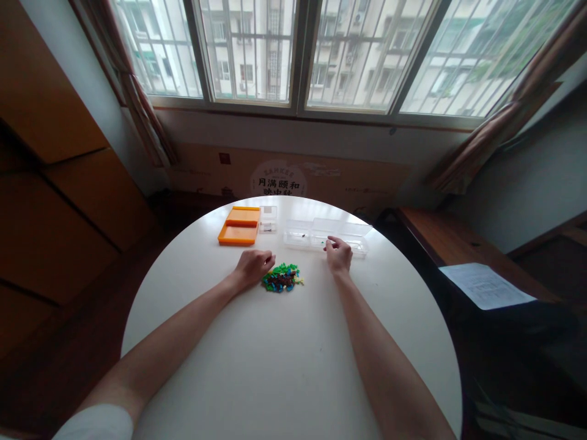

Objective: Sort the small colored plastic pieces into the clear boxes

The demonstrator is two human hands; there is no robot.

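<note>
A small heap of tiny pieces in green, blue, brown and yellow lies on the white round table. Beside the heap's left edge rests my left hand, its fingers curled closed; whatever they hold is hidden. My right hand reaches over the front of a clear plastic compartment box. Its thumb and forefinger are drawn close together, and a tiny green piece shows just by the fingertips; I cannot tell if they grip it. One small dark piece sits in the box's left compartment.
An orange open case stands at the table's back left, with a small clear box beside it. A wooden bench on the right bears a printed sheet. Behind the table are a printed cardboard panel and barred windows.
</note>
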